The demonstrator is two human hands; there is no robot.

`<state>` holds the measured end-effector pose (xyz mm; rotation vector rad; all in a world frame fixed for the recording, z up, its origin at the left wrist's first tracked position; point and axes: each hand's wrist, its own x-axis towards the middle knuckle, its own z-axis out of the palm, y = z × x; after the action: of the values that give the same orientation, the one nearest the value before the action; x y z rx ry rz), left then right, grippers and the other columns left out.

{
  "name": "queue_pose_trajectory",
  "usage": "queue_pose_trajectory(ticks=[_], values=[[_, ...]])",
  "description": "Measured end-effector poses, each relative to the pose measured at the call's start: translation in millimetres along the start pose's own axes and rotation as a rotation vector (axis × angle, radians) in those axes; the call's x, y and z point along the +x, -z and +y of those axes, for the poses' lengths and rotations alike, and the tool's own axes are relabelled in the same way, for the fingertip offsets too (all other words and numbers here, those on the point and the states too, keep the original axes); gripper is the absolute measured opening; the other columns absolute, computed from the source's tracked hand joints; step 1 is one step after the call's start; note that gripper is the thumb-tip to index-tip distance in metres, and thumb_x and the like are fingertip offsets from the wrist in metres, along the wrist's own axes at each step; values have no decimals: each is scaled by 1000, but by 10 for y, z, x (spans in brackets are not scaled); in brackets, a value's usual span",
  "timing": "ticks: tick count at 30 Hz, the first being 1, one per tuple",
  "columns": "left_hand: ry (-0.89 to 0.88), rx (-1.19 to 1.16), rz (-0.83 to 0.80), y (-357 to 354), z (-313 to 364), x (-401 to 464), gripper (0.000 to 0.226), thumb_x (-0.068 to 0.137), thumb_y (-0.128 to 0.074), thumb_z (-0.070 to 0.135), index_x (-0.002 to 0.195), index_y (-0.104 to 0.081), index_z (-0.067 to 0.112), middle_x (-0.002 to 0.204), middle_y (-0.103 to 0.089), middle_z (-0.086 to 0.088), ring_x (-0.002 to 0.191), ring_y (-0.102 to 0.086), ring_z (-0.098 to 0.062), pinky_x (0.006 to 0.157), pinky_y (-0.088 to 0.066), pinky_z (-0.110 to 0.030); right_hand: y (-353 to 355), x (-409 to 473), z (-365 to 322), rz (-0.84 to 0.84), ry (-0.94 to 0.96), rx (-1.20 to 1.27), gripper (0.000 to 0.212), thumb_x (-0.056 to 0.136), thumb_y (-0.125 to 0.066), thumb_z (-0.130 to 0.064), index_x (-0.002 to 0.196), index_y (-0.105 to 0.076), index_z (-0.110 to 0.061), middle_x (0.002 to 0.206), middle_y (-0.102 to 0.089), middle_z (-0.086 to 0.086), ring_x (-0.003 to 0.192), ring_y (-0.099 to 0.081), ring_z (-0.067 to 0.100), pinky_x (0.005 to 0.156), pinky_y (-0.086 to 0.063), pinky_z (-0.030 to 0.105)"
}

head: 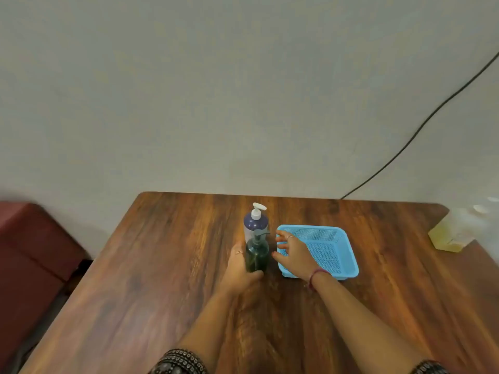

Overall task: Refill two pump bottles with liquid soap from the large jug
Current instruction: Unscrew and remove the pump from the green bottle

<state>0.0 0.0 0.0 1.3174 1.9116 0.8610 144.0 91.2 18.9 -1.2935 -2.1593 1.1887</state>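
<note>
On the worktop (162,279), risks first: the big jug (449,233) sat at the right edge, partly out of frame, well apart from the bottles, so carrying and pouring it could spill soap on the wood. Blue basket (348,263) sat mid-worktop, just right of the bottles. White-pump bottle (255,221), dark blue, stood upright nearer the far edge. Green bottle (256,256), translucent, dark pump on, stood just in front, touching or nearly so; a nudge could topple both. Left hand (239,268) wrapped its base, fingers closed round it. Right hand (293,252) hovered over the basket's left rim, fingers spread, holding nothing.
</note>
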Motion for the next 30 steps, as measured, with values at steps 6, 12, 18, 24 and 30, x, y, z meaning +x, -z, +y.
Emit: queue_pose_trajectory(ticks=[6, 12, 18, 24, 30], values=[[124, -177, 24, -239, -159, 217, 74, 74, -79, 8, 136, -38, 15, 119, -51, 9, 110, -52, -7, 71, -41, 4, -136, 127, 29, -47, -52, 53, 49, 87, -67, -13, 132, -49, -14, 128, -58, 3, 107, -57, 10, 85, -43, 15], [157, -211, 121, -314, -203, 290, 55, 78, -77, 15, 126, -50, 18, 104, -55, 19, 99, -57, -2, 68, -41, 0, -206, 246, 40, -18, -39, 64, 48, 86, -69, -20, 130, -50, -15, 123, -59, 1, 96, -55, 3, 69, -43, 6], [106, -293, 161, -151, -31, 235, 45, 71, -84, 19, 103, -53, 27, 103, -55, 11, 91, -59, -3, 63, -47, -6, -33, 184, -156, 40, 32, 208, 38, 83, -72, -28, 119, -59, -28, 115, -57, -4, 99, -58, 5, 76, -48, 12], [-56, -362, 185, 161, 376, 131, 56, 70, -85, 12, 116, -55, 22, 111, -49, -3, 91, -57, 7, 66, -48, -5, 431, 54, -584, 42, 170, 343, 34, 83, -73, -25, 116, -65, -27, 113, -65, 1, 99, -64, 9, 84, -53, 20], [-144, -340, 245, 319, 717, -46, 65, 67, -86, 23, 124, -56, 19, 112, -48, 2, 101, -55, 0, 68, -48, -4, 680, -124, -886, 21, 244, 467, 33, 82, -73, -19, 113, -64, -23, 105, -70, 1, 100, -67, 14, 87, -55, 26]])
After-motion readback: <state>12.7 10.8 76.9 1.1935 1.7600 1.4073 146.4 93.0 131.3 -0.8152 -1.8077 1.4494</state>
